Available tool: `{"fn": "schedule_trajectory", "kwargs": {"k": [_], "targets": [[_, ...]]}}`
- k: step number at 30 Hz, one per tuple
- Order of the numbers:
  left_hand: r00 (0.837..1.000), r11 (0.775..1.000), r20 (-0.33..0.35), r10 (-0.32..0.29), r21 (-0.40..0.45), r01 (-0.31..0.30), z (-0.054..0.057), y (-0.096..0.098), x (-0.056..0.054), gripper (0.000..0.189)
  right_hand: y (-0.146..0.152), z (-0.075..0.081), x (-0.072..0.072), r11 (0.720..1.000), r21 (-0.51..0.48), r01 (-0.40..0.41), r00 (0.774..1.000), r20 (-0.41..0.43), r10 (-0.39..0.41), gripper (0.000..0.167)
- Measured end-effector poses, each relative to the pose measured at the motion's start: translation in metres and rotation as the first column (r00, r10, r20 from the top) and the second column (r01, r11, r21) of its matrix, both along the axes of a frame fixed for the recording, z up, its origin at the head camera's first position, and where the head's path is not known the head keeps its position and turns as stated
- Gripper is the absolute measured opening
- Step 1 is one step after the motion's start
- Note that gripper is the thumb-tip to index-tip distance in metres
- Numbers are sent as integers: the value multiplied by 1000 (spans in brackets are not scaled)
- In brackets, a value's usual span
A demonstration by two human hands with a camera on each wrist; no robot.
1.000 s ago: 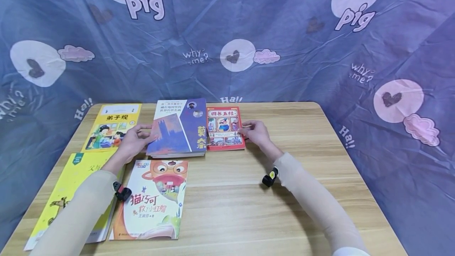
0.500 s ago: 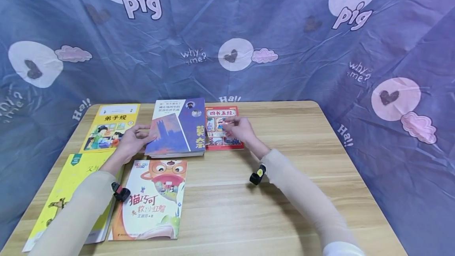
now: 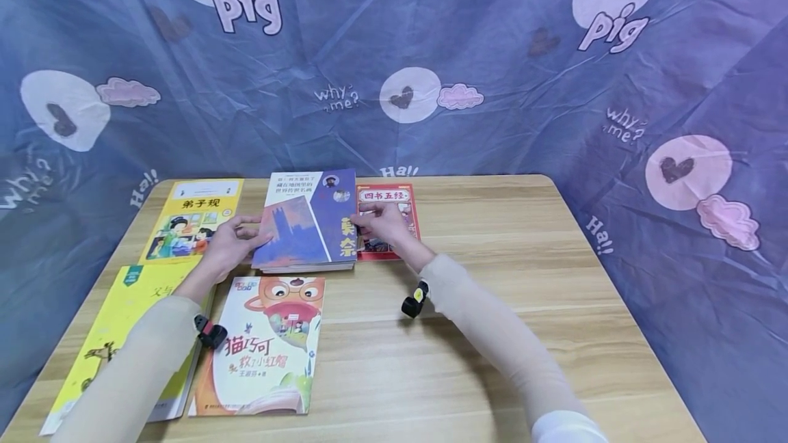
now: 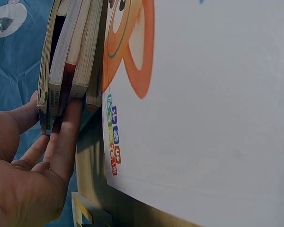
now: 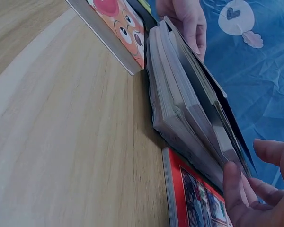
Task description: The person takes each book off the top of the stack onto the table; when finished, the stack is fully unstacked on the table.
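Note:
A stack of books (image 3: 298,231) lies at the back of the table, topped by a purple and white paperback with a castle painting. At its left edge, my left hand (image 3: 229,246) grips the stack, thumb on the cover and fingers against the side. My right hand (image 3: 391,231) reaches over a red book (image 3: 384,195), its fingertips touching the stack's right edge. Thumb and fingers are spread apart there in the right wrist view, and the page blocks (image 5: 173,90) are slightly uneven with gaps. The right hand and wrist hide much of the red cover.
A yellow children's book (image 3: 200,204) lies at the back left. In front are a larger yellow book (image 3: 117,320), partly under the left forearm, and a white book with an orange character (image 3: 265,347). Blue patterned cloth (image 3: 394,33) hangs behind the wooden table (image 3: 492,374).
My right hand has moved left from the red book's right edge, across its cover, to the stack's right edge. My left hand and the books stay in place.

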State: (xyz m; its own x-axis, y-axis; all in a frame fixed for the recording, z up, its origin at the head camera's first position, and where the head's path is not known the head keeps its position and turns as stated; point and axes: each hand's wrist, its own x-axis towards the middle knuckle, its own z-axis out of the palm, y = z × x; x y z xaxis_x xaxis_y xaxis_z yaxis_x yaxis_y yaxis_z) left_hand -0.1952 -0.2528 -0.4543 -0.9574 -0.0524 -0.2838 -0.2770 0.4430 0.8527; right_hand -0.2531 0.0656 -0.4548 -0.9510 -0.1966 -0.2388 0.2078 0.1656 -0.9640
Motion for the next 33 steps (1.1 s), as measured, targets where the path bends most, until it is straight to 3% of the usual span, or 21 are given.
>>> {"fn": "schedule_trajectory", "kwargs": {"k": [8, 13, 22, 33], "targets": [[1000, 1000, -1, -4, 17, 4, 6, 3, -2, 66, -10, -1, -3, 993, 113, 21, 1000, -4, -21, 53], [1000, 1000, 1, -6, 25, 6, 6, 2, 0, 67, -14, -2, -5, 992, 126, 18, 999, 29, -22, 56], [1000, 999, -11, -18, 27, 19, 4, 0, 2, 72, -9, 1, -8, 997, 79, -25, 997, 80, 19, 47], [1000, 998, 8, -3, 68, 3, 1, 4, 5, 67, 14, 5, -5, 1000, 14, 21, 995, 97, -22, 46]]}}
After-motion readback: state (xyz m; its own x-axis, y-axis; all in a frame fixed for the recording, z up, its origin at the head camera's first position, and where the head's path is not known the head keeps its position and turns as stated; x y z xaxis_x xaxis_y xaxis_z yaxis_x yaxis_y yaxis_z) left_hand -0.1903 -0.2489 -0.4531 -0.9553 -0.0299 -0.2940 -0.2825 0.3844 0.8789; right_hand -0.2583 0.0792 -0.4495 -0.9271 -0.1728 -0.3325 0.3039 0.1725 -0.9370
